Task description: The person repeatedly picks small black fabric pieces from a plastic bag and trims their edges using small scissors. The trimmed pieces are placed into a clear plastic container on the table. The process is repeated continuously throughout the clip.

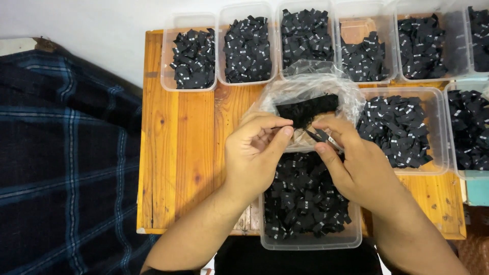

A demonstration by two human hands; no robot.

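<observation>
Well, there is a wooden table (pixel 183 153) against a pale wall (pixel 91 25), with a dark blue checked cloth (pixel 66 163) off at nine o'clock. Clear plastic tubs (pixel 195 53) heaped with small black tags run along twelve o'clock, and more sit at three o'clock. A crumpled clear bag (pixel 310 89) of black tags lies just beyond the hands, hiding part of a tub. The left hand (pixel 257 153) pinches something too small to make out. The right hand (pixel 351 158) is closed on small snips (pixel 320 135), above the nearest tub (pixel 305 239) at six o'clock
</observation>
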